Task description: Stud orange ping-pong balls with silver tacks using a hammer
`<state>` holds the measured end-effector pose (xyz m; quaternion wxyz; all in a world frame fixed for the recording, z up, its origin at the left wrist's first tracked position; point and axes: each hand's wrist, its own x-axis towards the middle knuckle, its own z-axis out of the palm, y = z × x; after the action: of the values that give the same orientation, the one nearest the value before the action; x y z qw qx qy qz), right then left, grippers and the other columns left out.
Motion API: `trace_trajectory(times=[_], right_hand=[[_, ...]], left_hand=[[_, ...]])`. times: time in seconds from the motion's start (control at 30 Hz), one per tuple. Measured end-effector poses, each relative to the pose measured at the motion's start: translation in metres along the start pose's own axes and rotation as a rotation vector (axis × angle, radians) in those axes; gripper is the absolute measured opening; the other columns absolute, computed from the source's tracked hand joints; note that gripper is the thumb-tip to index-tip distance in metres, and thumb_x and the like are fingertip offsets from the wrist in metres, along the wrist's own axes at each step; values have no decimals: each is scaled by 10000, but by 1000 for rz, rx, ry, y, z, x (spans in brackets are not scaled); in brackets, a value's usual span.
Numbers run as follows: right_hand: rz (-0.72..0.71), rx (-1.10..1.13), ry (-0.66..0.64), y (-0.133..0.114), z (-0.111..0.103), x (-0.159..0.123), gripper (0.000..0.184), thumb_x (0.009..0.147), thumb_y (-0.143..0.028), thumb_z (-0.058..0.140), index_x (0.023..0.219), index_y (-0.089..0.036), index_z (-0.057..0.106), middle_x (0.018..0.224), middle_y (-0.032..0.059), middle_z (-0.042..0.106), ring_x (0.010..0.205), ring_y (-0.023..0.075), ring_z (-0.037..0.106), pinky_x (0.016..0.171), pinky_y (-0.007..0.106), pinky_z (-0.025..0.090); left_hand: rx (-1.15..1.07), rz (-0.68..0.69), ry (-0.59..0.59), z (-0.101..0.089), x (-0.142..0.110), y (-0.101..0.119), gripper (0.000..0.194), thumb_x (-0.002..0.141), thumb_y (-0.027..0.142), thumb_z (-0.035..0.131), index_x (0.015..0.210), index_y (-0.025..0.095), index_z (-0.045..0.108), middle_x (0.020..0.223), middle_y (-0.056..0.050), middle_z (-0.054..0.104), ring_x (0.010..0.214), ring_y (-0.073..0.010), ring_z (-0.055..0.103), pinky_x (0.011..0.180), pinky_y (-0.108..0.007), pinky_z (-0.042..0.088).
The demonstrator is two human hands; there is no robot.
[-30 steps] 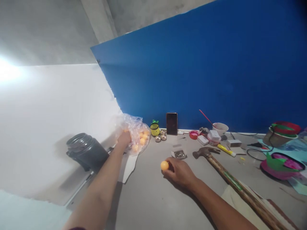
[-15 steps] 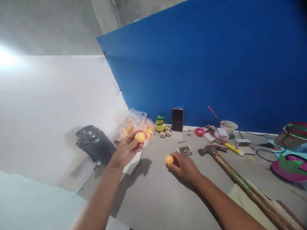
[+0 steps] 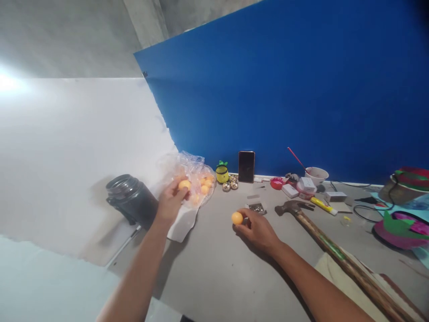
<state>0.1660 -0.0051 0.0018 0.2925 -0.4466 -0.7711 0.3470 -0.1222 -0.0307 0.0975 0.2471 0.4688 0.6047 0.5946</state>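
Note:
Between the thumb and fingers of my left hand (image 3: 170, 201) is an orange ping-pong ball (image 3: 184, 185). That hand is at the near left side of a clear plastic bag (image 3: 191, 163) with several more orange balls in it. My right hand (image 3: 259, 230) pinches a second orange ping-pong ball (image 3: 237, 218) low over the grey table (image 3: 214, 273). Just beyond its knuckles lies a small open box of metal pieces (image 3: 256, 208), partly hidden by the hand. White paper (image 3: 182, 226) lies beneath the bag's near edge.
A dark flask (image 3: 130, 199) stands left of my left hand. A claw hammer (image 3: 321, 241) lies along the right, beside a yellow tube (image 3: 323, 206). At the back are a phone (image 3: 246, 167), a yellow pot (image 3: 221, 174), golden balls (image 3: 227, 186) and a white cup (image 3: 317, 175).
My left hand has moved left and slightly up with its ball, toward the plastic bag. My right hand keeps its ball in almost the same place.

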Motion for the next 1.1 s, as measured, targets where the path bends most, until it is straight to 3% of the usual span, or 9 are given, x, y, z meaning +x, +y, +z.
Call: trace_trajectory(times=[0.07,0.13,0.27,0.4,0.5,0.6,0.67,0.87,1.1], right_hand=[[-21,-16,-19,-1,-1,0,294,827,-318,639,1108,-241,681,916,5,711,790,182,597,731,292,386],[-36,-43,-40,-2,-2,0,256,837,-309,636,1078,-238,680,908,4,711,789,178,592,720,287,371],[-59,-95,-60,-2,-4,-1,217,844,-289,635,1047,-227,679,950,17,720,836,183,598,720,285,348],[-36,-34,-43,-1,-3,1,303,827,-269,650,1126,-230,677,1017,27,737,866,188,618,756,289,377],[36,62,-15,-2,-2,4,369,796,-281,675,1162,-231,667,971,9,732,752,163,600,712,282,400],[24,105,70,-1,0,5,355,785,-303,678,1130,-220,655,976,2,718,686,145,564,686,285,414],[-19,77,133,0,1,4,328,801,-300,653,1117,-213,653,1013,22,716,730,160,576,714,301,429],[-74,25,270,5,0,2,305,827,-247,626,1128,-223,666,1082,57,696,837,194,605,776,327,464],[-69,199,379,2,-5,4,242,842,-313,660,1060,-207,668,990,44,697,722,157,591,722,307,498]], left_hand=[[493,74,129,-6,22,-2,460,898,241,581,1346,163,647,1116,-107,681,943,-229,654,850,-347,554],[927,56,89,-8,45,-3,469,894,138,505,1342,132,645,1253,-169,619,1140,-271,637,982,-366,525],[1043,0,40,-2,73,0,444,881,125,532,1310,104,644,1257,-227,571,1076,-323,688,954,-409,531],[1054,87,61,13,54,6,401,935,158,459,1294,109,631,1281,-222,608,1146,-336,663,1005,-428,492],[753,160,-146,41,9,5,284,948,264,498,1137,180,693,1106,-111,725,1031,-269,692,924,-358,525],[380,-50,-532,81,-38,-1,428,905,439,617,1246,183,661,1090,-107,738,787,-221,705,675,-309,529],[262,-159,-686,104,-58,-5,462,894,439,623,1267,169,647,1044,-110,750,706,-211,687,599,-302,500],[42,59,-673,133,-59,-11,251,874,294,620,1051,170,748,1038,-96,752,955,-239,663,826,-328,504],[-616,-456,-778,137,-56,-41,429,825,419,794,1127,151,651,778,-16,617,559,-81,496,497,-182,311]])
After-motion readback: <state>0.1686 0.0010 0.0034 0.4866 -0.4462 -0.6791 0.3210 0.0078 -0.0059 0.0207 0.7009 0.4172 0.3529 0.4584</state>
